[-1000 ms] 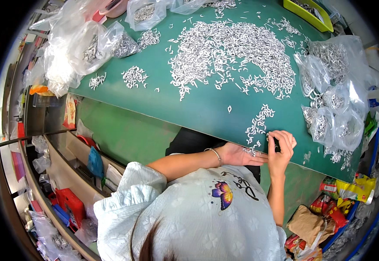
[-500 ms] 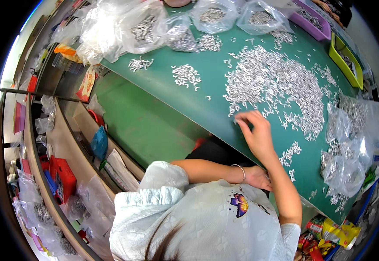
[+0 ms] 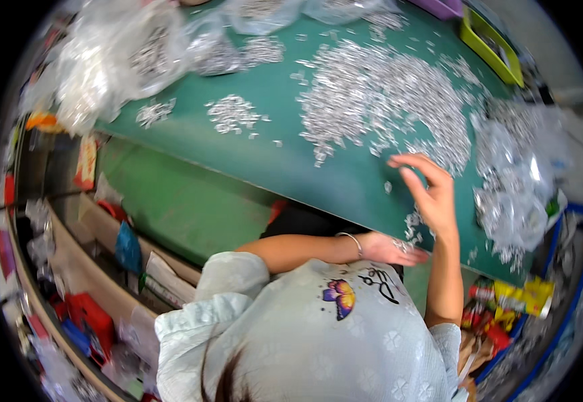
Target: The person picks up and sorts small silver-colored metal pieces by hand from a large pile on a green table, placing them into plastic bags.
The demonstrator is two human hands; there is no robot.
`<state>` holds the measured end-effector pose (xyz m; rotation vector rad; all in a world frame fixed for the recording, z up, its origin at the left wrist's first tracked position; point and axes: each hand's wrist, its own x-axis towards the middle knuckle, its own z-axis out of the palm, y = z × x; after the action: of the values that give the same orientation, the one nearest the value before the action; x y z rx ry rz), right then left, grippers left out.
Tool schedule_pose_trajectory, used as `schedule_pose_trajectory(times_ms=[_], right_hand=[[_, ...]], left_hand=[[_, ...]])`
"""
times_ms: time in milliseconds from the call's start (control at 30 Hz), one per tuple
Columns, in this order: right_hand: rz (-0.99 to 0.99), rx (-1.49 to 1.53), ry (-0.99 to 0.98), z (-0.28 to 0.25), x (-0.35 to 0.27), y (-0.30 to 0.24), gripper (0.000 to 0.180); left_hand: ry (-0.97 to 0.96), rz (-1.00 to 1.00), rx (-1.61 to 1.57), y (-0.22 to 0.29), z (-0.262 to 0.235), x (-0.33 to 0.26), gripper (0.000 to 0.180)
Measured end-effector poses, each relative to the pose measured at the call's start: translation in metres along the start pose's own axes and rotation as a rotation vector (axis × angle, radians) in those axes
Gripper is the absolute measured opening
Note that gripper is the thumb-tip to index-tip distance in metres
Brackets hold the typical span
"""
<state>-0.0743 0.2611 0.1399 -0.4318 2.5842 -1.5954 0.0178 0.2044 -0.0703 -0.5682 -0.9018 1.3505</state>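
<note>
Small silver metal pieces [image 3: 372, 87], shaped like little loops or hooks, lie in a wide heap on the green table [image 3: 264, 161]. My right hand [image 3: 435, 197] hovers over the near side of this heap, thumb and index finger apart, with nothing visible between them. Below it, a small trail of the same pieces [image 3: 412, 224] runs toward the table's near edge. There my left hand [image 3: 386, 248], with a bracelet on the wrist, lies palm up with fingers extended. A few silver pieces rest on its fingers; blur hides how many.
Two small piles [image 3: 232, 114] lie to the left. Clear plastic bags [image 3: 214, 50] of pieces line the far side, and more bags [image 3: 519, 187] stand at the right. A yellow-green basket [image 3: 489, 47] sits far right. Left are shelves with a red bin [image 3: 90, 321].
The view has shifted, so the table appears further left and higher. My right hand has moved right along the heap, its fingers spreading. My left hand's fingers have straightened, palm up at the edge.
</note>
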Motion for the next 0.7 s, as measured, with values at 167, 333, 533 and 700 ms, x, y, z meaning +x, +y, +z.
schedule_pose_trajectory(times_ms=[167,333,533,700], right_hand=[[0.144,-0.124,0.236,-0.067,-0.131,0.067,0.031],[0.151,-0.488,0.145,-0.021,-0.170,0.066,0.050],[-0.004,-0.426,0.131,0.015,-0.204,0.059,0.050],[-0.130,-0.400,0.169,0.015,-0.189,0.059,0.048]], left_hand=[[0.137,0.137,0.447,-0.029,0.039,0.001,0.067],[0.231,0.339,0.552,-0.044,0.043,0.003,0.055],[0.067,0.268,0.559,-0.033,0.029,0.002,0.057],[0.314,0.424,0.633,-0.025,0.019,-0.005,0.063]])
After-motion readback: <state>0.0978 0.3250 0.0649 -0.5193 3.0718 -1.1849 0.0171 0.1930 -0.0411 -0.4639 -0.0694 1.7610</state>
